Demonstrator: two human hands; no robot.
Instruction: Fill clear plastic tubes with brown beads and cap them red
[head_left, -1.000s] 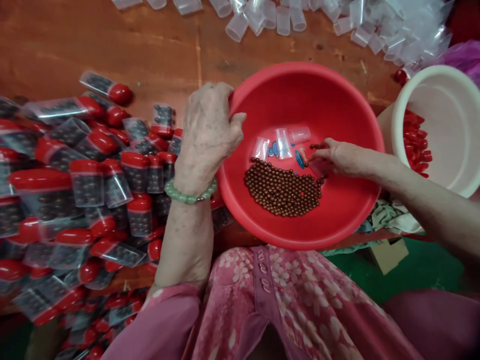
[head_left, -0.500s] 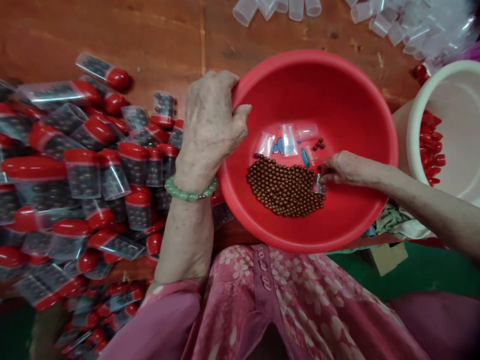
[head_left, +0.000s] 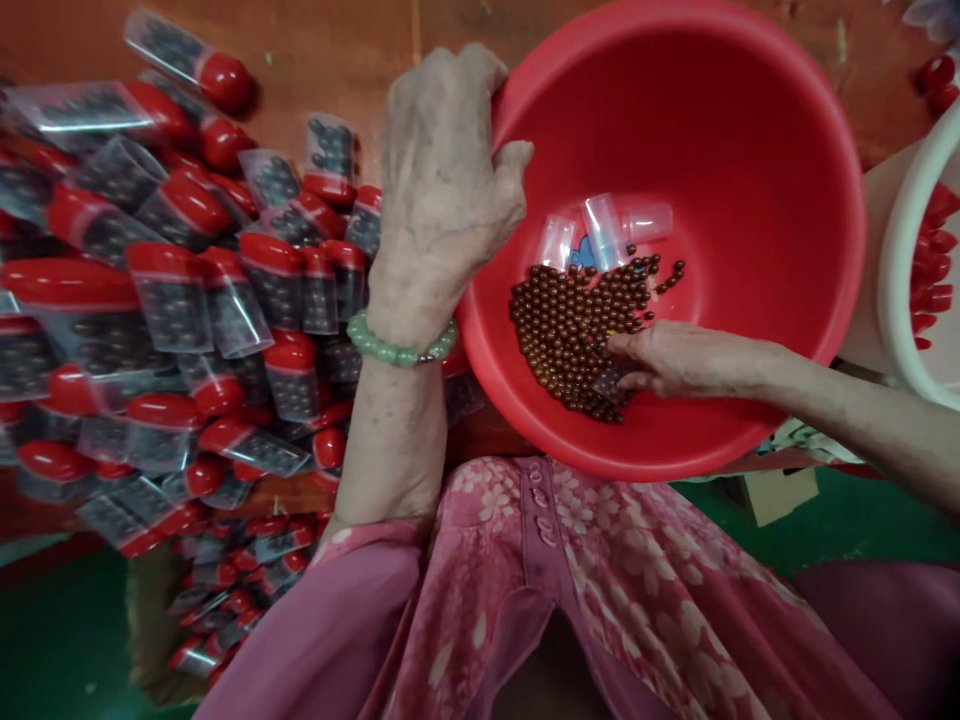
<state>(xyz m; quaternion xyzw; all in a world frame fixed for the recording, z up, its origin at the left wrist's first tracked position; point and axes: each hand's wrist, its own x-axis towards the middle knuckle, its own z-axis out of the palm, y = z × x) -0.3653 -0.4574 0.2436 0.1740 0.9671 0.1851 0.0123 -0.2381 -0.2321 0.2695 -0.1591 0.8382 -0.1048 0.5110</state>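
My left hand (head_left: 454,180) is closed over the left rim of a large red plastic basin (head_left: 757,150), its thumb on the inner side. A layer of small shiny brown balls (head_left: 559,310) lies in the bottom. Low in the basin, my right hand (head_left: 682,362) pinches a small clear plastic container (head_left: 609,382) among the balls; fingers and balls partly cover it. Several clear empty containers (head_left: 602,228) rest beyond the heap, still inside the basin.
Left of the basin, many clear containers with red caps (head_left: 169,295), holding dark balls, are piled on the wooden table (head_left: 337,60). More sit in a box (head_left: 154,620) below. A white bucket (head_left: 896,270) with red pieces stands at the right.
My right hand has moved left into the balls with the clear container. Some balls have spread toward the upper right. The basin looks larger and nearer; my left hand keeps its rim hold.
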